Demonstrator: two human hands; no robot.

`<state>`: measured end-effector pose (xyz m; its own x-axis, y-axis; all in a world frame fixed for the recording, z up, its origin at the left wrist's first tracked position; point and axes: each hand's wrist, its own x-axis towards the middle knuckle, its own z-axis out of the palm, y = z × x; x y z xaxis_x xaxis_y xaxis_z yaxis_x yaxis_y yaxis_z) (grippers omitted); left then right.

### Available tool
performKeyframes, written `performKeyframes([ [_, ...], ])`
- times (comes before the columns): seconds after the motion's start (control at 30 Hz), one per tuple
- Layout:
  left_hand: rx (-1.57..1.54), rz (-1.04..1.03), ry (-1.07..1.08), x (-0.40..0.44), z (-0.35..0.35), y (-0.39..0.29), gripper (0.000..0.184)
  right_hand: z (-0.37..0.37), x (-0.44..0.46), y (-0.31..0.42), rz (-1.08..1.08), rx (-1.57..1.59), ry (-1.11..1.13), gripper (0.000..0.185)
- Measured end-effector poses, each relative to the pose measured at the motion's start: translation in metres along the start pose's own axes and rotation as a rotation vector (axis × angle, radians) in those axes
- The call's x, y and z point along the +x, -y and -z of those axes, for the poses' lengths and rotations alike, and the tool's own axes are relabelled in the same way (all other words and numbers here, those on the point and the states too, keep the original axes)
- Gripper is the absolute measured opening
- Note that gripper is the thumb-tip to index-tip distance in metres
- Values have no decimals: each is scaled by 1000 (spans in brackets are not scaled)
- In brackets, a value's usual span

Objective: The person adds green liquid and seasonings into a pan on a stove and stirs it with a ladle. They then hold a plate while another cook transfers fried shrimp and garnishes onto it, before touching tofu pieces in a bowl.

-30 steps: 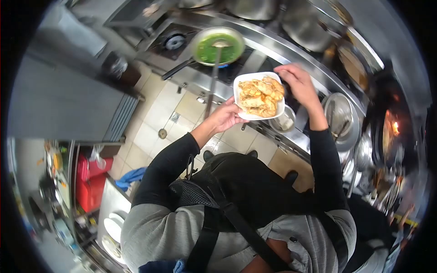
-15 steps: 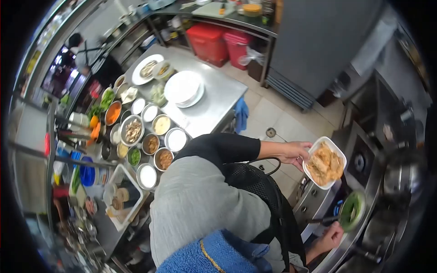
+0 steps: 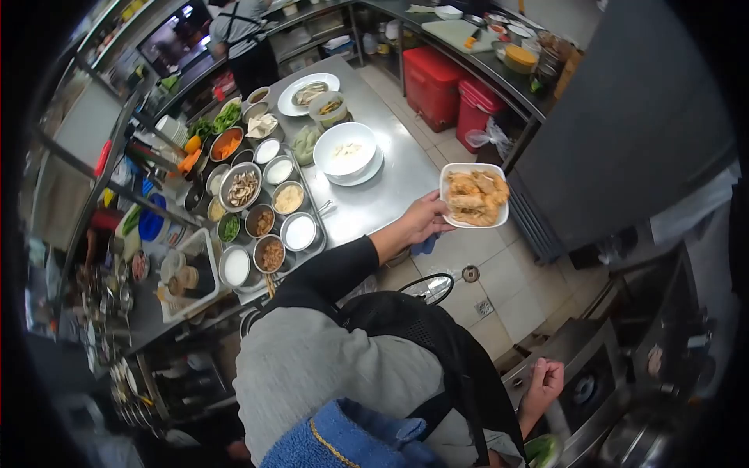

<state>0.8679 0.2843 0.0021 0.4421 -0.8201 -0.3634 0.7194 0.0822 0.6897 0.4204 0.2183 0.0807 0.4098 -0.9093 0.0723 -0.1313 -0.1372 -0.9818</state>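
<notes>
My left hand (image 3: pixel 425 219) grips the edge of a square white bowl (image 3: pixel 447 209), thumb along its rim, and holds it out over the floor. Orange-brown, sauce-coated pieces of food (image 3: pixel 473 199) fill the bowl; their exact kind I cannot make out. My right hand (image 3: pixel 544 384) is curled into a fist beside the stove burner (image 3: pixel 583 388), with nothing visible in it. Below that hand, at the bottom edge, part of a pan with green contents (image 3: pixel 542 448) shows; my body hides the rest of it.
A steel table (image 3: pixel 402 168) carries a white bowl on a plate (image 3: pixel 365 178) and several metal pots of ingredients, such as sliced mushrooms (image 3: pixel 240 187). Red bins (image 3: pixel 433 87) stand under the back counter. A grey fridge (image 3: pixel 616 117) is at right. Another person (image 3: pixel 238 39) stands far back.
My left hand has swung the bowl left and up, away from the stove toward the steel table. My view has turned with it. My right hand is still near the stove, now farther from the pan.
</notes>
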Motion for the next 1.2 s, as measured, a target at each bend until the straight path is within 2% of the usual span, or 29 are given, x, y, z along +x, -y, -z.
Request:
performKeyframes([
  [0.07, -72, -68, -103, -5, 6, -6, 66, -12, 46, -2, 62, 118, 47, 11],
  [0.13, -130, -127, -195, -17, 13, -7, 66, -30, 95, -12, 52, 43, 95, 8],
  [0.23, -157, -213, -326, -43, 28, -8, 68, -64, 180, -32, 22, -113, 465, 12],
  [0.33, -193, -282, -462, -74, 36, -7, 65, -149, 244, -28, 44, -155, 744, 25],
  [0.47, -232, -373, -620, -106, 54, 6, 64, -288, 303, -53, -216, 89, 1166, 50],
  [0.6, -265, -496, -757, -131, 57, 4, 66, -433, 325, -49, -290, 33, 1394, 59],
  [0.67, -286, -545, -804, -136, 60, 8, 66, -498, 329, -55, -353, 20, 1383, 64],
  [0.77, -352, -637, -856, -132, 62, 16, 63, -578, 324, -63, -402, 29, 1208, 65],
  [0.87, -431, -689, -895, -123, 50, 29, 60, -620, 315, -70, -442, 53, 1446, 59],
  [0.97, -509, -731, -971, -103, 33, 38, 62, -639, 338, -53, -8, -310, 1438, 47],
  [1.0, -515, -720, -996, -96, 30, 36, 63, -664, 350, -67, 462, -160, 1231, 37],
  [1.03, -523, -714, -1024, -90, 27, 34, 65, -682, 366, -45, 706, -106, 1193, 29],
  [1.13, -532, -734, -1055, -69, 19, 22, 67, -745, 388, 50, 960, -191, 1299, 24],
  [1.2, -541, -775, -1094, -50, 3, -16, 66, -795, 387, 81, 1228, -302, 1460, 20],
])
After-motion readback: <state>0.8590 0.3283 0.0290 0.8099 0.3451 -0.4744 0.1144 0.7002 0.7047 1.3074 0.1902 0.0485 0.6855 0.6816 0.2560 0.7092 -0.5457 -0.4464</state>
